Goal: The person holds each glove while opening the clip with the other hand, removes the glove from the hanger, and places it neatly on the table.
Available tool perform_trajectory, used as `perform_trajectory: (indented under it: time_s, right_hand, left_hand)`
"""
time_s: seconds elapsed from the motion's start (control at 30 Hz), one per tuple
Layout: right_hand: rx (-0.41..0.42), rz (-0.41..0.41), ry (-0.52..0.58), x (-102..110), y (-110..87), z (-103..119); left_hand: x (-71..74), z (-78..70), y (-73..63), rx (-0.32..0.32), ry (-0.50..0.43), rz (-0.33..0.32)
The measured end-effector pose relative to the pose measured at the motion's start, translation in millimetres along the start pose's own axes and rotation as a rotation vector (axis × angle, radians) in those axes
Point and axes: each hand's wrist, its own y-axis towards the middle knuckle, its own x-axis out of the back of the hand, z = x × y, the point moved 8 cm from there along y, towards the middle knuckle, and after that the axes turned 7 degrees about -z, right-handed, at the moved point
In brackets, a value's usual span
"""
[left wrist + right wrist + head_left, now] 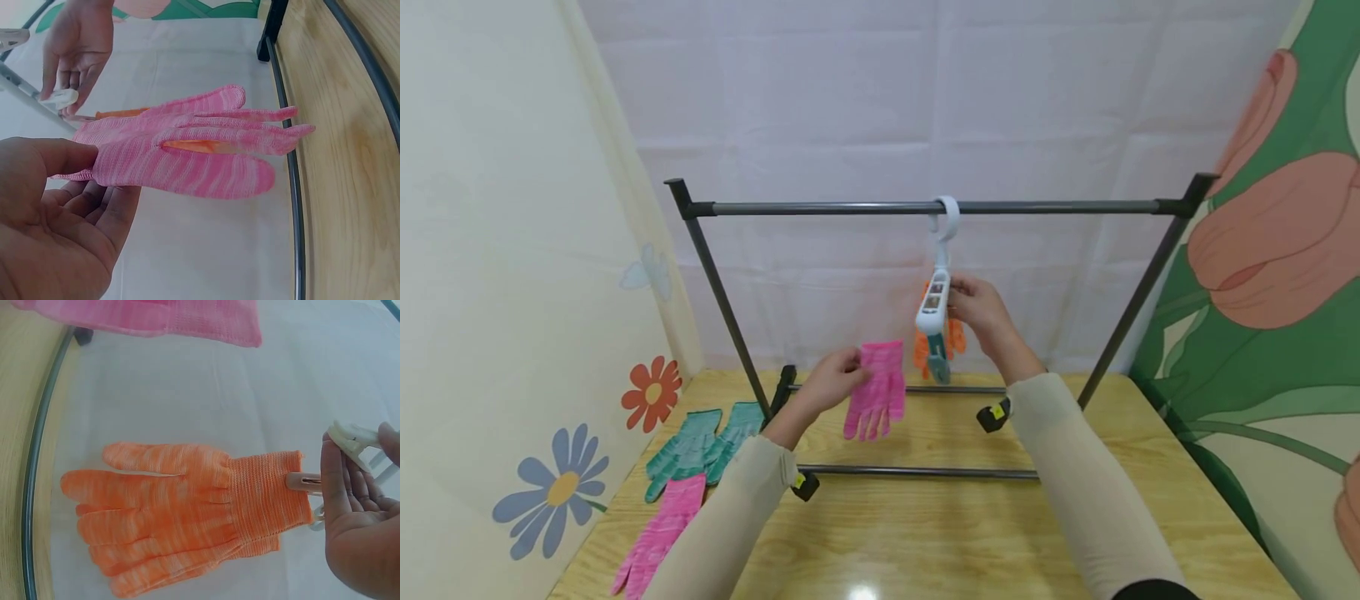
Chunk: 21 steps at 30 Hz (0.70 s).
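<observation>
- Pink glove (pixel 883 387): in the head view it hangs in the air below the bar (pixel 820 208), just left of the hanger (pixel 934 304). The left hand (pixel 833 382) has it by the cuff, which likely lets its fingers drop freely.
- Also there, the hanger's hook loops over the bar, so the bar seems to bear it. The right hand (pixel 983 317) is at its right side; orange gloves (pixel 957 337) hang behind. Green gloves (pixel 688 446) and a spare glove (pixel 658 533) lie on the table (pixel 925 525), at the left.
- In the left wrist view, the left hand pinches the pink cuff, thumb on one side, fingers on the other, leaving most of the glove uncovered.
- In the right wrist view, the right hand pinches a clip (pixel 350 447), a hold that would suit squeezing it; I cannot tell whether its mouth is open. A second clip (pixel 302 481) grips the orange cuff, apparently why those gloves hang fingers-down.
</observation>
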Motion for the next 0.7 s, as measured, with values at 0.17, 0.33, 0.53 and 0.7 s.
perform_trajectory:
  time_s: [0.17,0.33,0.53,0.7]
  right_hand:
    - [-0.001,-0.017,0.025,-1,0.0,1]
    - [0.013,-0.019,0.062,-3,-2.0,2]
    - [-0.007,-0.046,0.102,-2,-2.7,1]
    - [-0.011,-0.050,0.140,-2,-1.7,1]
  left_hand:
    - [5.0,9.3,-6.9,0.028,0.005,-0.001]
    - [10.7,15.9,-16.3,0.048,-0.012,0.009]
    - [18.5,19.7,-27.8,0.056,-0.025,0.019]
    - [23.2,19.6,-37.0,0.044,-0.030,0.027]
